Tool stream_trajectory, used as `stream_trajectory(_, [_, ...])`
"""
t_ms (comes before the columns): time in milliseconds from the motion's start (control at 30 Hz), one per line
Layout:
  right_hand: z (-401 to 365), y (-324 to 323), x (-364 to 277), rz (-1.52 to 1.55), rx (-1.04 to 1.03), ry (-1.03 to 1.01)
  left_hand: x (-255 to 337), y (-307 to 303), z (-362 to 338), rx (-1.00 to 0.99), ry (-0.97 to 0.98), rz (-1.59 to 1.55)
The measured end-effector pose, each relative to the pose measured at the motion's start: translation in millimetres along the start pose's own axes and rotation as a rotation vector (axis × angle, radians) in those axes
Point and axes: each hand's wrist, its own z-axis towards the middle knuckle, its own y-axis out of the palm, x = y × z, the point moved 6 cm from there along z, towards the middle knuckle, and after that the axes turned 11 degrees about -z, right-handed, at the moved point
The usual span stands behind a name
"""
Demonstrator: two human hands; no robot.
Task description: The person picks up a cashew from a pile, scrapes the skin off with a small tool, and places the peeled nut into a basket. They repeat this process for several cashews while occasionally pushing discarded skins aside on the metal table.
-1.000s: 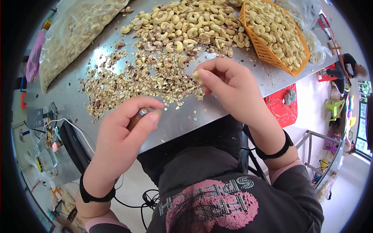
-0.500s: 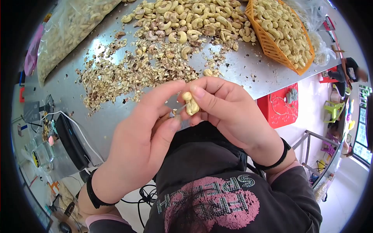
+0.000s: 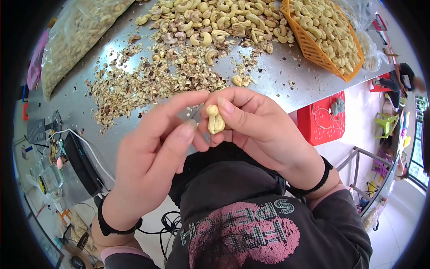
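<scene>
My right hand [image 3: 268, 134] pinches a pale, peeled-looking cashew nut [image 3: 217, 123] between thumb and fingers, in front of my body and over the table's near edge. Close beside it on the left, my left hand [image 3: 150, 148] is closed on a thin metal blade [image 3: 195, 111], of which only a short grey length shows between thumb and forefinger. The blade sits a little away from the nut. Beyond both hands lies a spread of flaky cashew skins [image 3: 148, 83], with a heap of cashews [image 3: 224, 20] behind it.
An orange plastic basket [image 3: 309, 50] full of pale cashews stands at the back right. A large clear bag of nuts [image 3: 74, 45] lies at the back left. A red stool [image 3: 320, 127] is beside the metal table [image 3: 268, 87]. Farther right, a person [image 3: 405, 78] sits.
My left hand has drawn back slightly left, taking the blade away from the nut. My right hand still holds the cashew, which is turned a little and shows more fully.
</scene>
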Motion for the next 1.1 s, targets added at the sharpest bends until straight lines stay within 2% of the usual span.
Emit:
stream_trajectory(67, [0.2, 2.7, -2.5, -0.018, 0.042, -0.032, -1.0, -1.5, 1.0, 0.038, 0.013, -0.022])
stream_trajectory(133, [1.1, 2.1, -2.8, -0.036, 0.085, -0.064, -8.7, -3.2, 1.9, 0.051, -0.118, -0.123])
stream_trajectory(167, [1.6, 0.1, -1.1, -0.057, 0.097, -0.081, -9.3, -3.9, 2.2, 0.050, -0.118, -0.123])
stream_trajectory(233, [1.3, -2.3, 0.6, -0.078, 0.108, -0.097, -18.1, 2.5, 1.2, -0.040, -0.258, -0.301])
stream_trajectory(367, [-0.5, 0.1, -2.3, -0.121, 0.070, -0.154, -21.4, 5.2, 1.1, -0.065, -0.351, -0.439])
stream_trajectory(467, [-1.7, 5.5, -9.7, -0.139, 0.067, -0.197, -21.4, 3.6, 1.3, -0.058, -0.336, -0.497])
stream_trajectory(533, [-3.2, 7.9, -11.2, -0.133, 0.072, -0.217, -11.4, -2.3, 1.5, 0.068, -0.140, -0.220])
stream_trajectory(600, [-4.8, 4.3, -9.2, -0.197, 0.158, -0.192, -10.9, -5.0, -0.2, 0.087, -0.101, -0.160])
stream_trajectory(667, [-6.9, 3.3, -8.6, -0.288, 0.146, -0.137, -13.4, -8.2, -0.3, 0.107, -0.062, -0.103])
stream_trajectory(733, [-7.8, 3.2, -7.8, -0.379, 0.133, -0.081, -6.4, -7.4, 0.4, 0.063, 0.154, 0.054])
stream_trajectory(767, [-8.4, 2.5, -7.8, -0.390, 0.147, -0.064, -3.6, -8.2, -0.9, 0.063, 0.154, 0.054])
stream_trajectory(833, [-9.1, 1.3, -7.3, -0.403, 0.162, -0.048, -5.3, -9.7, -2.9, 0.069, -0.037, 0.065])
stream_trajectory(967, [-10.9, -1.2, -11.6, -0.529, 0.242, -0.208, 0.0, -1.2, -0.7, 0.009, 0.020, -0.090])
stream_trajectory(1033, [-11.2, -2.3, -11.3, -0.532, 0.254, -0.257, 0.7, 3.5, -1.7, -0.020, 0.112, 0.084])
stream_trajectory(1100, [-12.3, -2.6, -14.6, -0.629, 0.277, -0.341, -1.2, 5.3, -1.6, -0.012, 0.124, 0.092])
